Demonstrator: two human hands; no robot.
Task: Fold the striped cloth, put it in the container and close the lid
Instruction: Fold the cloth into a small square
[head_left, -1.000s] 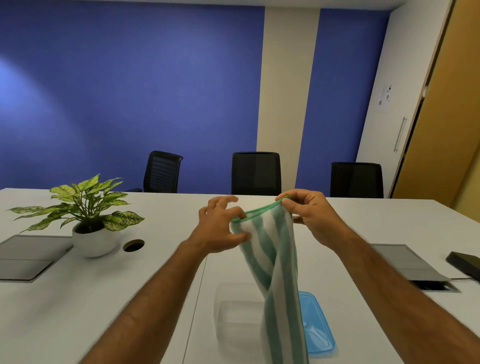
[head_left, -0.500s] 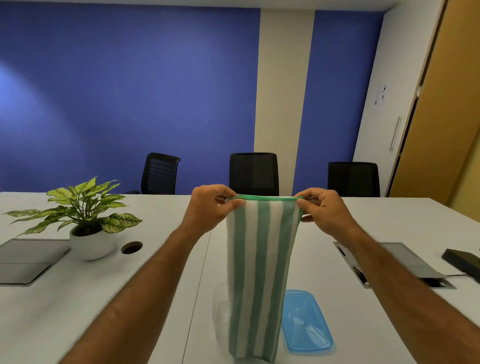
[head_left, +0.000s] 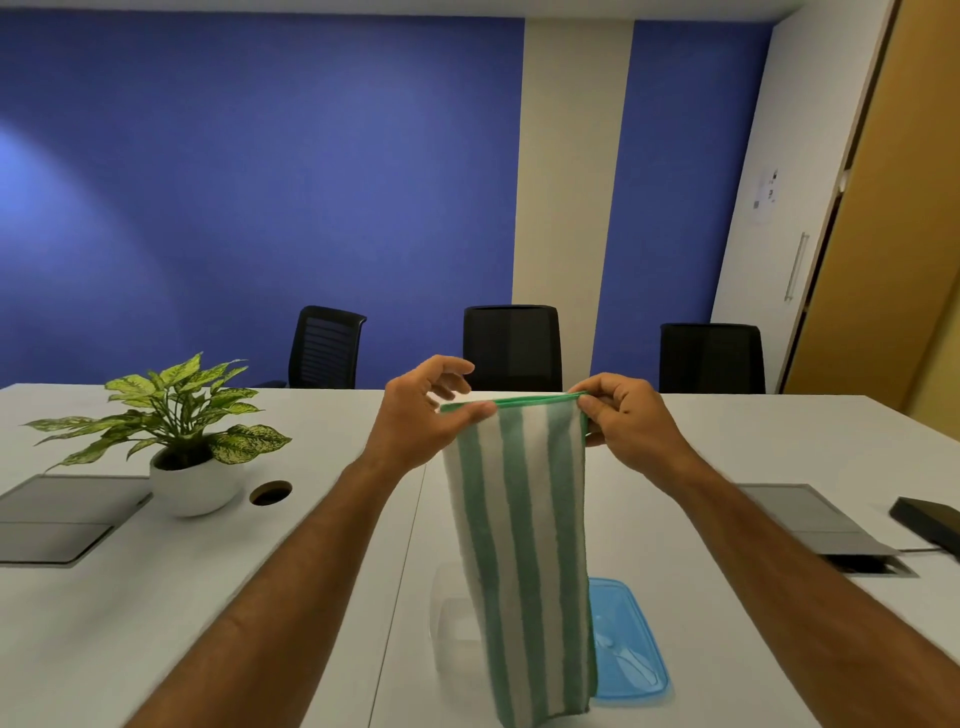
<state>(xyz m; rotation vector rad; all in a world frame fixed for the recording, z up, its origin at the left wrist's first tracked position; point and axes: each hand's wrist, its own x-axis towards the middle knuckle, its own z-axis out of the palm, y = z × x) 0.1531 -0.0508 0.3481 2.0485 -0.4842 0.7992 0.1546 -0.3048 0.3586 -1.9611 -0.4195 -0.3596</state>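
The green-and-white striped cloth hangs as a long narrow strip in the air over the table, its green top hem held level. My left hand pinches the hem's left corner with the thumb while the other fingers are spread. My right hand pinches the right corner. Below, the clear plastic container sits on the table, partly hidden behind the cloth. Its blue lid lies flat just to the container's right.
A potted plant in a white bowl stands at the left beside a round cable hole. Grey floor-box panels are set in the white table. A black device lies far right. Three black chairs line the far side.
The twisted cloth has been spread out flat and hangs straight. My hands moved apart along the hem, and the left hand's fingers have now opened out above it.
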